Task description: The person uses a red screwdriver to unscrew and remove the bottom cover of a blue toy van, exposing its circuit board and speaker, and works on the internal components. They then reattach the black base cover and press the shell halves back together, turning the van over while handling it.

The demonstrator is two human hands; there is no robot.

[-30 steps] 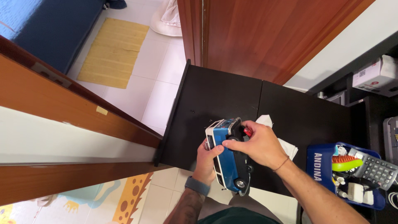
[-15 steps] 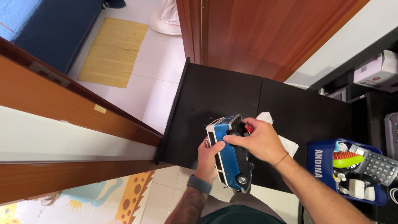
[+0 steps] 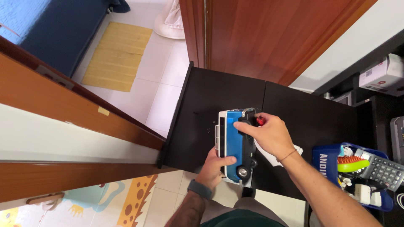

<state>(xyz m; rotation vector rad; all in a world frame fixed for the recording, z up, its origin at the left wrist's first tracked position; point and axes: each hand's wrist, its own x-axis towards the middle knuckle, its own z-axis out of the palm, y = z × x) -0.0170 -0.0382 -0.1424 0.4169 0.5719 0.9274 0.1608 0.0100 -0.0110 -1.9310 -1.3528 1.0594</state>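
Right hand [image 3: 269,136] laid over the far end of the blue and white toy van [image 3: 235,145], fingers [image 3: 246,128] curled onto its roof there, pinching something small and red [image 3: 261,121], perhaps a tool handle, too hidden to tell. Left hand [image 3: 216,164] clasping the van's near end from the left, thumb across its blue side. Beneath the van, black desk [image 3: 210,105], holding it close to the near edge. Behind the desk, wooden door [image 3: 269,38]. Left of the desk, tiled floor with yellow mat [image 3: 118,56]. Right of the van, blue bin [image 3: 324,159] with calculator [image 3: 381,170] and green brush [image 3: 352,164]. Just right of the van, white cloth [image 3: 269,153] under the right wrist.
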